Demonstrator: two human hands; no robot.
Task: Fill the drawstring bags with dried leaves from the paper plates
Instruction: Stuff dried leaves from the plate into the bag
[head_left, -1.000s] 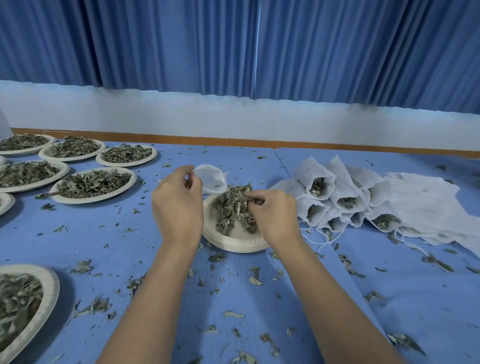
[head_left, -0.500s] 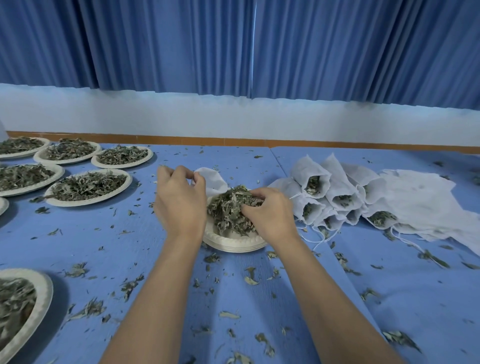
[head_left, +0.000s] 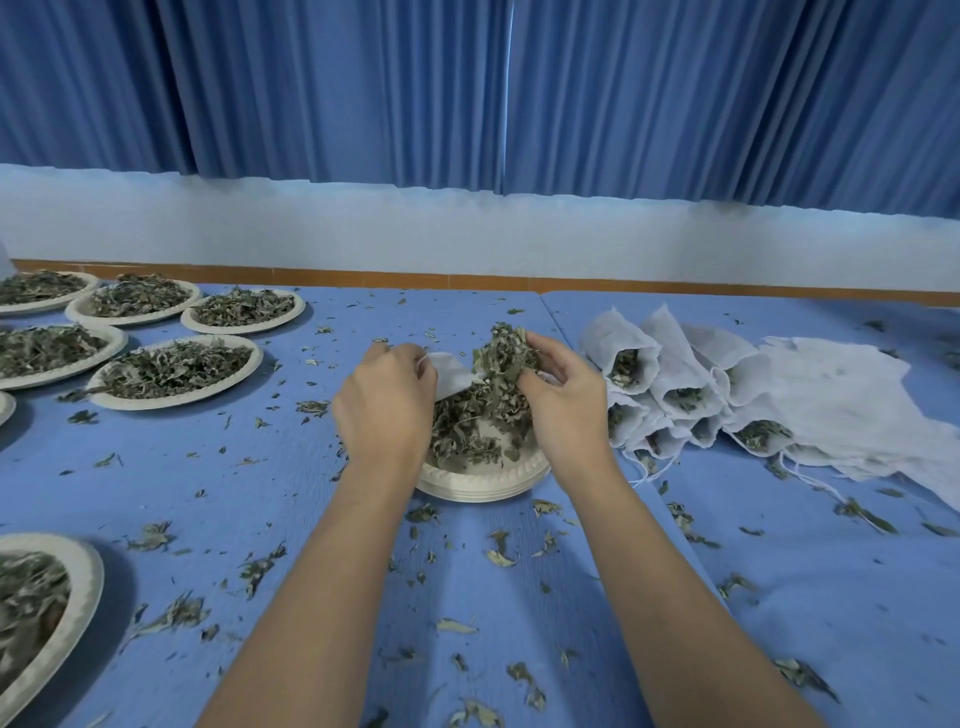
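Centrally, the left hand (head_left: 387, 400) pinches the edge of a white drawstring bag (head_left: 452, 371) with curled fingers, holding it over the far side of the paper plate (head_left: 478, 480). Just to its right, the right hand (head_left: 563, 402) grips a clump of dried leaves (head_left: 506, 353), raised above the plate and just beside the bag. More leaves are heaped on the plate beneath both hands. Toward the right of the frame, filled bags (head_left: 639, 364) cluster against a pile of white cloth (head_left: 852, 395). At upper left, 5 leaf-laden plates (head_left: 176, 369) sit on the blue table (head_left: 260, 493), which is littered with leaf bits.
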